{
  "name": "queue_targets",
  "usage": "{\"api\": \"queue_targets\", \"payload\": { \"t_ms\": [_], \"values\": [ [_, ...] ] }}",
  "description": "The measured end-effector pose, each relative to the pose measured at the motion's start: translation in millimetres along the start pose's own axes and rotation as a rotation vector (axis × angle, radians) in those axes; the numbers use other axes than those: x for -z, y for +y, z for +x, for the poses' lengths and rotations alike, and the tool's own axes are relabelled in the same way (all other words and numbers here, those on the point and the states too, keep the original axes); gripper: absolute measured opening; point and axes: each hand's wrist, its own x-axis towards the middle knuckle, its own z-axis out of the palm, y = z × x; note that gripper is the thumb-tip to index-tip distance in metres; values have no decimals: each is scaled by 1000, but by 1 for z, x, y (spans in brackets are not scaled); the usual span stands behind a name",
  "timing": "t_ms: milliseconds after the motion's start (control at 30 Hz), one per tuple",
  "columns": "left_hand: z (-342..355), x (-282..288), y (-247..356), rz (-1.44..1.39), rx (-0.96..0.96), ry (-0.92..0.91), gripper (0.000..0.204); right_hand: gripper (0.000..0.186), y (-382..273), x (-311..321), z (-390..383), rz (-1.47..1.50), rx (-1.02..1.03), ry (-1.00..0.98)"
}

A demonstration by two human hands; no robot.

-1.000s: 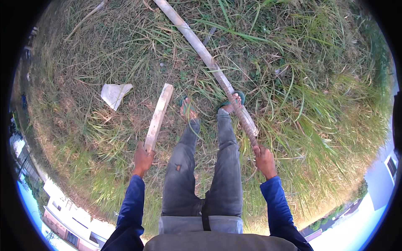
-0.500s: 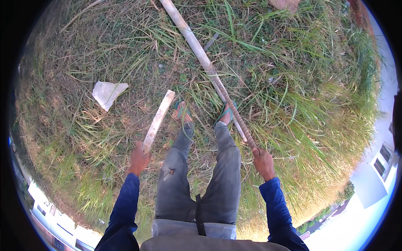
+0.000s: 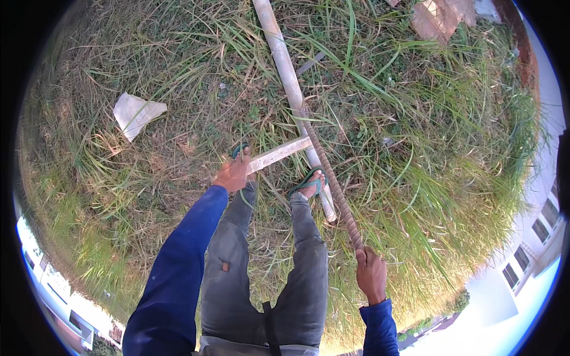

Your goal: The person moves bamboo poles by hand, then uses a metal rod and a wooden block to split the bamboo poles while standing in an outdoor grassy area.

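My left hand [image 3: 233, 172], slightly blurred, is closed on a short pale wooden batten [image 3: 278, 152]. The batten points forward and right, its far end at or over a long pale pole [image 3: 276, 47] lying in the grass. A ribbed rod [image 3: 335, 190], brownish, is gripped at its near end in my right hand [image 3: 371, 276]; it runs forward alongside the pole, their far parts overlapping. My right sandaled foot [image 3: 312, 184] is by the pole's near part, and my left foot is partly behind my left hand.
A white scrap [image 3: 135, 113] lies in the grass at left. A thin grey strip [image 3: 312, 61] is right of the pole. Brown sheet pieces [image 3: 436, 18] lie at upper right. White buildings [image 3: 510, 279] show at the rim. Tall grass [image 3: 499, 118] grows at the right.
My left hand has swung the batten forward and right from beside my left leg to the pole. My right hand sits lower in view, still on the rod. The view has shifted.
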Motion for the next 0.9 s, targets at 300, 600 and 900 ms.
{"api": "queue_targets", "payload": {
  "t_ms": [300, 600, 900],
  "values": [
    [106, -58, 4, -92, 37, 34, 47, 32, -1, 7, 10, -92, -43, -72],
    [133, -81, -14, 69, 122, -20, 53, 28, 79, -125, 10, 36, -101, -18],
    [156, -76, -22, 110, 155, -56, 48, 29, 204, -311, 73, 211, -33, 40]
  ]
}}
